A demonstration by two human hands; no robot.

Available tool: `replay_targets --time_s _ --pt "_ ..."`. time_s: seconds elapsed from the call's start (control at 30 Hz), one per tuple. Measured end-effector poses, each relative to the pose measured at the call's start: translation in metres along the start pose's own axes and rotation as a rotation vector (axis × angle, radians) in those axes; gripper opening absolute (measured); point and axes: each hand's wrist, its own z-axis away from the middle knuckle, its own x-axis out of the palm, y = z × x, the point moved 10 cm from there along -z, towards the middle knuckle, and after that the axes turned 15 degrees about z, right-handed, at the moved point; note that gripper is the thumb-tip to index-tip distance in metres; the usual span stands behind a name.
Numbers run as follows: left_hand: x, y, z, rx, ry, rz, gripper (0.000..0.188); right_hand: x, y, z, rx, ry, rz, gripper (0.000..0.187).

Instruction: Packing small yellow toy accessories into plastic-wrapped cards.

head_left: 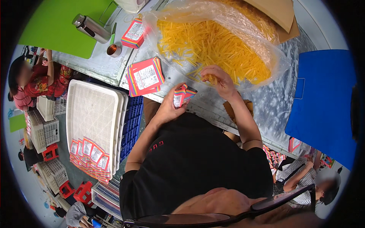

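Note:
My left hand [167, 109] grips a small striped pouch [183, 95] with a white label, its mouth spread apart and facing right. To the right of it, my right hand [222, 80] pinches a few short yellow sticks [211, 79] at the near edge of a large heap. That heap of yellow sticks [213, 45] lies in a wide clear plastic bag [282, 75] on the table. Just beyond my left hand, flat pouches [146, 77] of the same red and rainbow pattern are stacked. A second stack of pouches [133, 33] sits farther back.
A steel flask [91, 28] and a metal cup [113, 50] stand at the back left. White mesh trays [95, 98] on my left carry several packets [89, 154]. A cardboard box [279, 15] is behind the bag, a blue panel [323, 91] at right. Other people sit on both sides.

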Motion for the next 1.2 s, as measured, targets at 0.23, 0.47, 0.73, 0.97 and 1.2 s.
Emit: replay_targets --time_s 0.23,0.47,0.73,0.97,1.2 --pt "-0.001 -0.004 0.001 0.026 0.003 0.009 0.078 0.002 0.006 0.002 0.017 -0.001 -0.001 0.023" --pt "0.0 -0.004 0.001 -0.021 -0.004 -0.019 0.079 0.007 0.0 0.002 -0.016 -0.043 -0.178 0.032" --pt "0.003 -0.004 0.003 -0.038 -0.022 0.008 0.077 0.008 -0.002 0.002 -0.01 -0.041 -0.191 0.025" --pt "0.0 0.004 0.002 0.034 -0.023 -0.063 0.077 0.007 0.002 0.0 0.056 -0.04 -0.043 0.028" --pt "-0.001 -0.004 0.002 0.003 -0.007 0.0 0.076 0.009 0.001 -0.001 0.051 -0.059 -0.071 0.026"
